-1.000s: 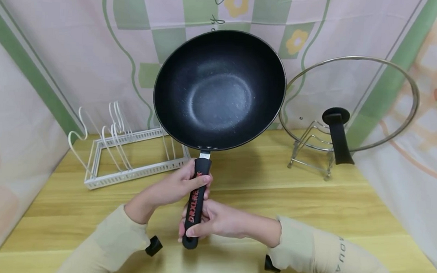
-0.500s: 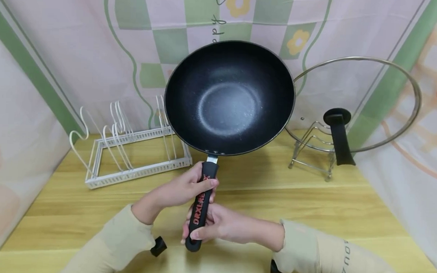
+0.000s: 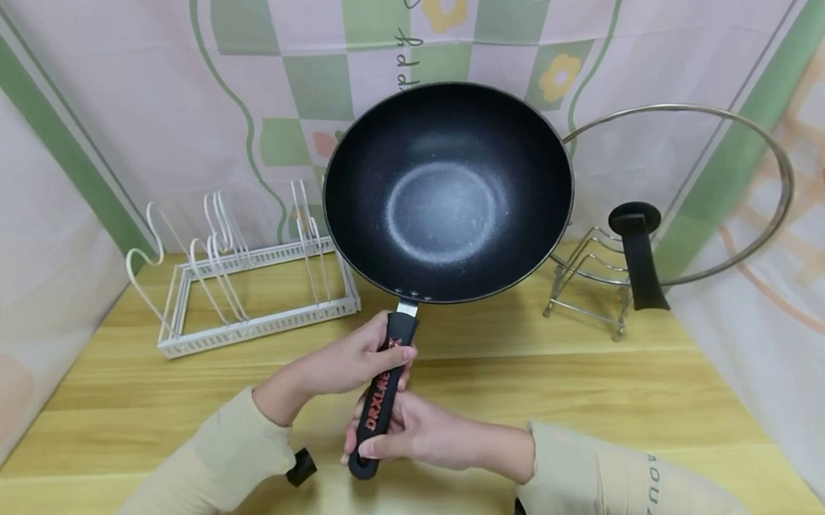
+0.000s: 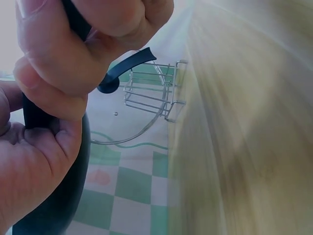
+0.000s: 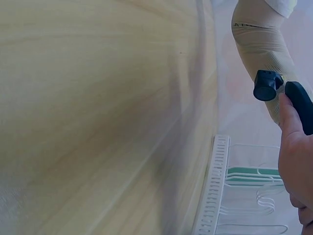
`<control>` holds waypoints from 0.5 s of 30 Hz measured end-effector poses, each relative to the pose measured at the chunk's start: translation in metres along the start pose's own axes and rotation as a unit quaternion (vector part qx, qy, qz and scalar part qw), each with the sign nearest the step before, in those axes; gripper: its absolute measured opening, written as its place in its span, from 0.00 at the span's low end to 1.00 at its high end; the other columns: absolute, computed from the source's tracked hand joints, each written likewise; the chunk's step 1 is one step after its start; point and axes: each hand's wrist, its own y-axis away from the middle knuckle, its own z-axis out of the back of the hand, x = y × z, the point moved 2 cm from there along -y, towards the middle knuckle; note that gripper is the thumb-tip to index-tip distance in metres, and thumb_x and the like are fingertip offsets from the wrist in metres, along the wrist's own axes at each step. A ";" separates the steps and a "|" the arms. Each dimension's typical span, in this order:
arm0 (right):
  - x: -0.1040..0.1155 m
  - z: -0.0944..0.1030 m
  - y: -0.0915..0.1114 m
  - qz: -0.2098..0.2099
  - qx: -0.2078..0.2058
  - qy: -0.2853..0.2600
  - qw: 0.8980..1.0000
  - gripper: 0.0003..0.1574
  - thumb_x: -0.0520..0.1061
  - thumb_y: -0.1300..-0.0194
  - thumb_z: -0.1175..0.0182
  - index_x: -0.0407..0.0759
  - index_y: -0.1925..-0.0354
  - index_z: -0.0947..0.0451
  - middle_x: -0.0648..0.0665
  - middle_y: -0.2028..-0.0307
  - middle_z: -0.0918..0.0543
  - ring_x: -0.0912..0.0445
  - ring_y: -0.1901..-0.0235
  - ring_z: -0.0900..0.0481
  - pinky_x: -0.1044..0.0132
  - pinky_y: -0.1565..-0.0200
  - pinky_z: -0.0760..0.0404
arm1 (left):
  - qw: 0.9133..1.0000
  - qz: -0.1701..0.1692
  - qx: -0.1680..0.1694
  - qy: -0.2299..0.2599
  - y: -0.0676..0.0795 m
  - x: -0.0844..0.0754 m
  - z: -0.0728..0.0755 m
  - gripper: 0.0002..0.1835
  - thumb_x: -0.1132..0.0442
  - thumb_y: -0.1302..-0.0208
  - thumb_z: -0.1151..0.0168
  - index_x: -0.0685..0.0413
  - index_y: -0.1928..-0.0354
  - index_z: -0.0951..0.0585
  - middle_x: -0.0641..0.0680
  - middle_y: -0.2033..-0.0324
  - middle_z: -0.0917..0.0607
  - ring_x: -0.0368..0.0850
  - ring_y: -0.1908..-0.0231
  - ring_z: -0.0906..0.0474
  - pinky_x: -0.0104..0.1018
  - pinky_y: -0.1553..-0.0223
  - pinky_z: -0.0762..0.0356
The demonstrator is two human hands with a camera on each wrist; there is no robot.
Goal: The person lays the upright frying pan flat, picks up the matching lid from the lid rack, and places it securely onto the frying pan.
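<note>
A black wok (image 3: pixel 445 205) is held above the table, its dark inside turned up toward the head camera. Red letters run along its black handle (image 3: pixel 382 398). My left hand (image 3: pixel 353 359) grips the upper part of that handle, thumb across the top. Lower down, near the handle's end, my right hand (image 3: pixel 425 435) holds it with the thumb on top. In the left wrist view, fingers (image 4: pixel 58 54) wrap round the handle and part of the wok's outside (image 4: pixel 63 205) shows. The right wrist view catches my right hand (image 5: pixel 296 152) only at its edge, by the handle end (image 5: pixel 299 105).
At the left stands a white rack (image 3: pixel 257 329) with upright wire dividers. A glass lid (image 3: pixel 785 189) with a black handle (image 3: pixel 640 260) leans upright in a small metal rack (image 3: pixel 586 307) at the right. Printed cloth (image 3: pixel 309 84) hangs behind the wooden table (image 3: pixel 586 396).
The wok has moved right and slightly down in the head view, carried by both hands. It now overlaps more of the lid's left side. Both grips stay the same.
</note>
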 end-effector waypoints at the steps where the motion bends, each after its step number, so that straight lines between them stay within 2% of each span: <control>1: -0.001 0.000 0.000 0.001 0.000 -0.001 1.000 0.15 0.31 0.28 0.45 0.25 0.47 0.35 0.44 0.54 0.17 0.53 0.48 0.17 0.60 0.41 0.22 | 1.000 0.000 0.002 0.000 0.000 0.001 0.000 0.07 0.69 0.19 0.53 0.65 0.49 0.37 0.53 0.71 0.20 0.44 0.70 0.23 0.32 0.65 0.22; 7: -0.004 -0.003 0.002 0.007 0.007 -0.030 1.000 0.13 0.31 0.25 0.47 0.25 0.47 0.36 0.45 0.53 0.18 0.58 0.49 0.18 0.62 0.41 0.22 | 1.000 0.001 0.009 0.006 0.001 0.006 0.000 0.05 0.68 0.19 0.53 0.64 0.51 0.34 0.52 0.71 0.21 0.43 0.70 0.23 0.32 0.64 0.22; 15: -0.008 -0.004 0.004 0.010 0.003 -0.039 0.999 0.13 0.31 0.25 0.47 0.25 0.47 0.36 0.45 0.54 0.18 0.55 0.48 0.17 0.63 0.43 0.21 | 1.000 -0.002 0.019 0.016 -0.001 0.012 -0.001 0.05 0.69 0.20 0.53 0.66 0.55 0.32 0.51 0.73 0.21 0.41 0.71 0.23 0.30 0.64 0.22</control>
